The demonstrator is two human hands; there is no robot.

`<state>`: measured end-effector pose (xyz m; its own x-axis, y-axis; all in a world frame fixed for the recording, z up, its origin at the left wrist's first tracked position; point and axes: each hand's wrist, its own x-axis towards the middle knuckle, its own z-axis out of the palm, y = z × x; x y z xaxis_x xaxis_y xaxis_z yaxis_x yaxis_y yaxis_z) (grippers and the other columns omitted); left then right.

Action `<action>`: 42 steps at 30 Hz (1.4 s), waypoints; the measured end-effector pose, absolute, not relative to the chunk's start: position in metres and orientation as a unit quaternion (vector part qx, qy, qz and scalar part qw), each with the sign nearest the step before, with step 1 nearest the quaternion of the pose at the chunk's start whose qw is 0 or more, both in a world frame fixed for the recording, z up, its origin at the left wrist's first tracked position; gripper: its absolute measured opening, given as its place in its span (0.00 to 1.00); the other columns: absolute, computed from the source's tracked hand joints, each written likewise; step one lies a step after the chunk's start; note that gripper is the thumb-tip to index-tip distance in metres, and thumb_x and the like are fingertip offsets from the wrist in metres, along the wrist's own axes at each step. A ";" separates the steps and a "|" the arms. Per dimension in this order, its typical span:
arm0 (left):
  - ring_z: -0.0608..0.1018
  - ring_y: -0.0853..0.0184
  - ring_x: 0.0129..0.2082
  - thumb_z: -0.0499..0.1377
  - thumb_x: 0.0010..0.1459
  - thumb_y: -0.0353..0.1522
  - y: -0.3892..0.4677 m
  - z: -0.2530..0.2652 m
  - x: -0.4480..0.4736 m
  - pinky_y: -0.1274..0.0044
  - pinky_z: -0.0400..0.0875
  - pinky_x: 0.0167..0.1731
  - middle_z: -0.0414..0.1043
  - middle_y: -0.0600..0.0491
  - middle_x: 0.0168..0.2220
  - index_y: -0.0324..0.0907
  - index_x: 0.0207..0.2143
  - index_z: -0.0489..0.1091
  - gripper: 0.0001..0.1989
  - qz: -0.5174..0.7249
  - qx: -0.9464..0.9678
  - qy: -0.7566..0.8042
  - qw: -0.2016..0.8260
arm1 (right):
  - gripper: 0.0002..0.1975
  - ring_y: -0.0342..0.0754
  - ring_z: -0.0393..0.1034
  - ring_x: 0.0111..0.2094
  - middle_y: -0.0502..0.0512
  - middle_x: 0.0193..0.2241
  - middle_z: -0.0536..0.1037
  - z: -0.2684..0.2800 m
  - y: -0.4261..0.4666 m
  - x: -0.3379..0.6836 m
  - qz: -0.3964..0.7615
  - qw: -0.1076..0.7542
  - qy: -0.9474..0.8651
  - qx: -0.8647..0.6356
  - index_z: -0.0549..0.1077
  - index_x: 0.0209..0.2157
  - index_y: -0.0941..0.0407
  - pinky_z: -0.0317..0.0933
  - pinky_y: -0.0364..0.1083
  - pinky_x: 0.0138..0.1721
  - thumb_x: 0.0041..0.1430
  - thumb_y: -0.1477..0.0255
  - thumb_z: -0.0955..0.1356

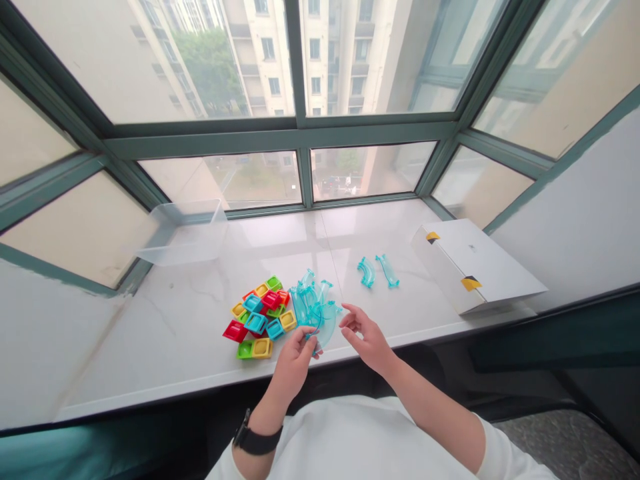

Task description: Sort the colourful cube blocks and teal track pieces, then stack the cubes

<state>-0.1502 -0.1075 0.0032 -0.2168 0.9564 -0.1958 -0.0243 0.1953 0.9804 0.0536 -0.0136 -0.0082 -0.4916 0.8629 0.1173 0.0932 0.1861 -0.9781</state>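
Note:
Between the thumb and fingers of my left hand (295, 357) is a curved, clear blue plastic track piece (329, 325), held over the front part of the sill. Just to its right, my right hand (364, 333) has its fingers apart and holds nothing; its fingertips are near the piece's far end. Behind the held piece lies a pile of similar clear blue track pieces (304, 293). Left of that pile is a heap of red, yellow, green and blue plastic blocks (257, 320). A curved track piece (367, 272) and a longer track piece (389, 271) lie apart to the right.
A clear plastic bin (183, 243) stands at the back left of the white sill (190, 333). At the right lies a white box (480, 267) with yellow-and-black tabs. Green-framed windows (300, 130) close off the back and sides.

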 end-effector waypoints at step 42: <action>0.75 0.64 0.26 0.58 0.65 0.42 -0.123 0.050 -0.142 0.75 0.68 0.28 0.75 0.53 0.27 0.46 0.42 0.79 0.13 0.357 0.585 0.672 0.279 | 0.17 0.48 0.77 0.28 0.50 0.25 0.80 0.034 -0.004 0.052 0.430 0.372 -0.716 -0.405 0.79 0.45 0.53 0.71 0.46 0.37 0.70 0.55 0.67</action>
